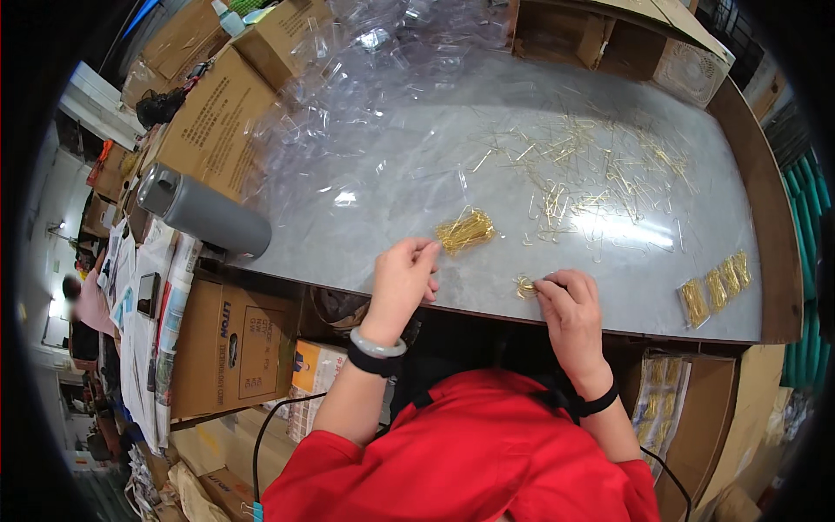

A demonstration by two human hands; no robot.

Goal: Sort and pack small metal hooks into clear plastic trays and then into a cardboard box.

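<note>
My left hand point(404, 280) is closed, with thumb and fingertips at the left end of a thick bundle of gold wire hooks point(466, 230); whether a clear bag surrounds it I cannot tell. Near the table's front edge, my right hand point(571, 304) pinches a small bunch of gold wire hooks point(524, 286) between thumb and fingers. Beyond both hands, many loose gold wire hooks point(557, 204) lie scattered over the grey table point(396, 196). Several small packs of gold hooks point(693, 303) sit in a row at the right.
Clear plastic bags point(348, 113) are heaped at the back left. A grey bottle point(213, 213) stands on the left beside cardboard boxes point(217, 122). An open cardboard box point(557, 35) occupies the far edge, and a brown raised border point(765, 209) bounds the table's right side.
</note>
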